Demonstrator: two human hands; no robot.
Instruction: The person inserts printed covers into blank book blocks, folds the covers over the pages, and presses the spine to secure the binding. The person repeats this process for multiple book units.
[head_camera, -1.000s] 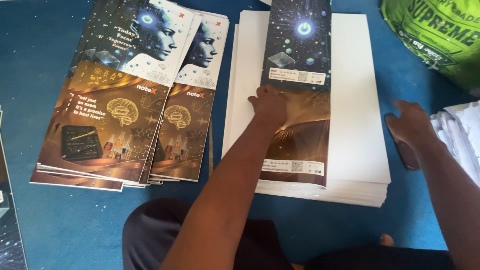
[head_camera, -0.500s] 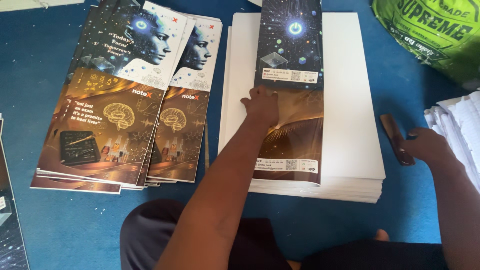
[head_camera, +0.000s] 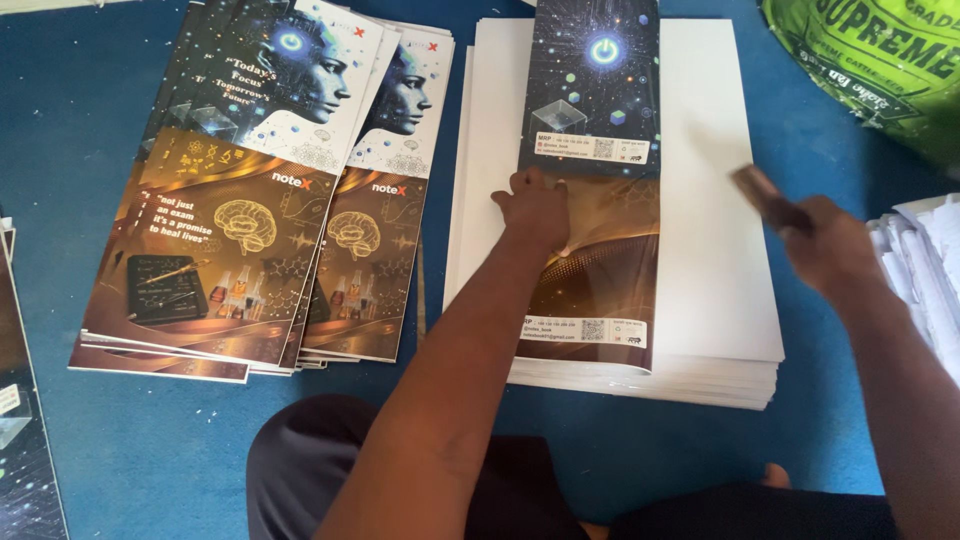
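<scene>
Right hand (head_camera: 825, 240) risen, cover stack (head_camera: 260, 200) left

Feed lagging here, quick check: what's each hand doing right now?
Left hand: open, pressing flat on the printed cover sheet.
Right hand: closed around a small brown tool.

To my left a fanned stack of glossy printed covers (head_camera: 250, 200) lies on the blue floor covering (head_camera: 90, 440), each showing a blue face above and a golden brain below. Another dark printed sheet (head_camera: 25, 450) pokes in at the far left edge. A green woven sack (head_camera: 880, 70) sits at the upper right, and a heap of white paper sheets (head_camera: 925, 270) lies beside my right forearm.
</scene>
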